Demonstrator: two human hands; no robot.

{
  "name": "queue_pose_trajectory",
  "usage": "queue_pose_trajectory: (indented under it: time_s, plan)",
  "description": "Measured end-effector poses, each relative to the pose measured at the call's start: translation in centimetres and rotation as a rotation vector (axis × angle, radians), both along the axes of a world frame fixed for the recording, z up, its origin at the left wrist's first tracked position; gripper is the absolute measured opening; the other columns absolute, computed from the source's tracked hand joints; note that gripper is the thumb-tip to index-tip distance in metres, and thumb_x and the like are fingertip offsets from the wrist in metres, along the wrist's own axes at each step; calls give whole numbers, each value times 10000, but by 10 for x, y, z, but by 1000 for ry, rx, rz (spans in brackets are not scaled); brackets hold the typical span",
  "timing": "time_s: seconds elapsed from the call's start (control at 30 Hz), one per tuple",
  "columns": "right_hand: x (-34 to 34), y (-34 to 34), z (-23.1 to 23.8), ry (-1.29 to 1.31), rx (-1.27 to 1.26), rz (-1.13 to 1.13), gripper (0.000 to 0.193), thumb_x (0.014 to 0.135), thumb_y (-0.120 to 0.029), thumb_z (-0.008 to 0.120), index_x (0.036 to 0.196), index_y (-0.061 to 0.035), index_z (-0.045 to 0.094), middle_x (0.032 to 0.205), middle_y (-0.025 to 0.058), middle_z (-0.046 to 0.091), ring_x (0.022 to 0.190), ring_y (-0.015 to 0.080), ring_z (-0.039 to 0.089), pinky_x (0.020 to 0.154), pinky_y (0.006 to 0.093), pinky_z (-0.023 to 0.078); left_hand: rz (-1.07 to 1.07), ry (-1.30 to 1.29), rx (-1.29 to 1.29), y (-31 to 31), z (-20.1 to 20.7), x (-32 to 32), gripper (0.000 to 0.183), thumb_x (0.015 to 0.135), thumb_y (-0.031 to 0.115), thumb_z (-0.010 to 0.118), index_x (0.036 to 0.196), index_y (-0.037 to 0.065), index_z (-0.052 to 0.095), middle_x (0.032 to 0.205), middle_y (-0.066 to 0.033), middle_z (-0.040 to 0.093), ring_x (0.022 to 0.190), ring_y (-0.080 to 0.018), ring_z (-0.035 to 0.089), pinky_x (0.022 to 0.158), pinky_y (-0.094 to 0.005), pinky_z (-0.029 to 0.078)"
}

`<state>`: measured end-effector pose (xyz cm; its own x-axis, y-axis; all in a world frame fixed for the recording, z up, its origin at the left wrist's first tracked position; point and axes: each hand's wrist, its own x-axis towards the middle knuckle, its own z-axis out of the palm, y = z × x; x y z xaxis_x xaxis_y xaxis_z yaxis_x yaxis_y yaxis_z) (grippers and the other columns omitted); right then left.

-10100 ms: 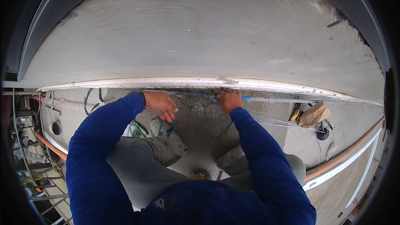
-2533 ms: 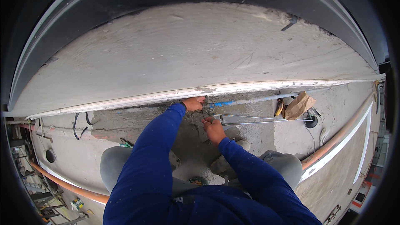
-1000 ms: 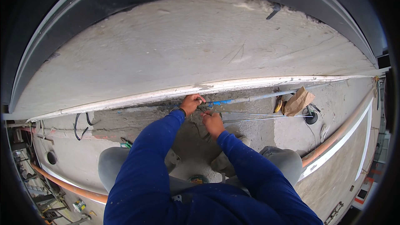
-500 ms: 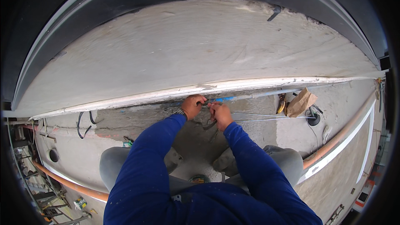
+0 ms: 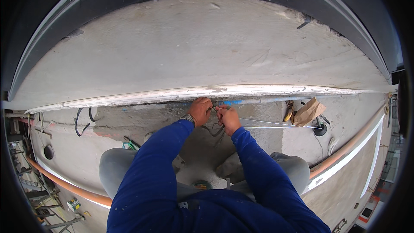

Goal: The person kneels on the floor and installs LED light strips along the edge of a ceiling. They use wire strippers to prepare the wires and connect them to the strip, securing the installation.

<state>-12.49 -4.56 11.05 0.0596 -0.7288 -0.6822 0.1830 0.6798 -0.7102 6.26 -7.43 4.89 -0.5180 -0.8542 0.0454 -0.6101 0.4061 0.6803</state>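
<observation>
My left hand (image 5: 201,111), with a metal watch (image 5: 188,118) on its wrist, is closed low by the base of the wall, its fingertips bent around a dark cable. Close beside it, my right hand (image 5: 228,119) pinches the same dark cable (image 5: 213,132), whose loose bend hangs just below the fingers. Exactly how the fingertips grip is too small to make out. Past the right hand, a grey pipe with a blue stretch (image 5: 232,102) runs along the wall's foot. Thin white cords (image 5: 267,124) stretch from near that hand toward a black round fitting (image 5: 320,130).
A brown paper bag (image 5: 309,113) and a yellow-and-dark object (image 5: 288,110) lie on the right. Black cable ends (image 5: 77,123) stick up at left, near a green-handled tool (image 5: 130,144). Orange pipes (image 5: 71,186) run behind me on both sides. A white ledge (image 5: 172,92) edges the wall.
The view has shifted slightly. Both hands stay together at the cable with small finger movements, and the dark cable's loop below them hangs a little differently.
</observation>
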Motion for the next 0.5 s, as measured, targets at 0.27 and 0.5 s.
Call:
queue_pose_trajectory:
  time_s: [0.27,0.5]
  plan:
    - [2,0,1,26,1,0,239,981,-93,560,1180,37,586,723,19,561,576,128,488,507,298,397,124,86,-83,5,1,-12,185,804,69,756,932,62,622,1002,-108,640,1002,-359,627,912,-480,499]
    - [0,0,-4,18,-6,39,205,985,-91,565,1143,32,610,733,22,574,585,127,504,517,294,408,242,58,-95,16,-18,-21,131,863,88,736,925,96,620,1028,-80,616,1029,-358,610,971,-527,461]
